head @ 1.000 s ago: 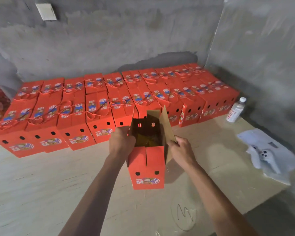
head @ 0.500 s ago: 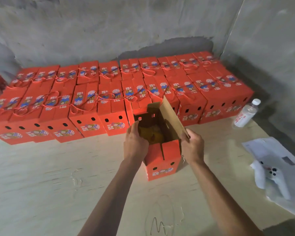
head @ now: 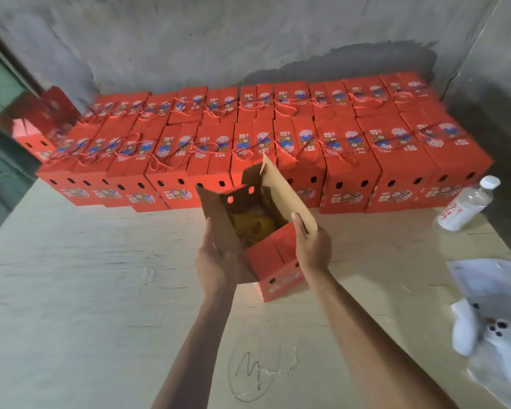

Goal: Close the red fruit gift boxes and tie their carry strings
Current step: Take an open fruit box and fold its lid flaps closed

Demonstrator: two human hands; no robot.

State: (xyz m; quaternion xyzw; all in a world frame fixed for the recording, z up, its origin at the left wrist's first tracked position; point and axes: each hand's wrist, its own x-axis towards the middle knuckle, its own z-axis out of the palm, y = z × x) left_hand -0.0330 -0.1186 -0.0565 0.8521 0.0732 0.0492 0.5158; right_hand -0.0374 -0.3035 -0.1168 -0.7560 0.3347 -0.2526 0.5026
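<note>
An open red gift box [head: 278, 261] stands on the pale wooden table [head: 86, 290], its brown inner flaps up and yellow fruit [head: 254, 225] visible inside. My left hand [head: 219, 258] grips the left flap, fingers curled over its edge. My right hand [head: 311, 246] holds the right flap and side of the box, thumb on the flap's inner face. Behind it, several closed red boxes [head: 345, 160] with tied red carry strings stand in two rows along the grey wall.
A plastic water bottle [head: 466, 206] stands at the right end of the rows. White paper and a white controller [head: 484, 332] lie at the table's right edge. A glossy red bag [head: 39, 119] sits at the far left.
The box has turned and tilted, its near end swinging right. My left hand came out of the box mouth and took the left flap. The view shifted down and left.
</note>
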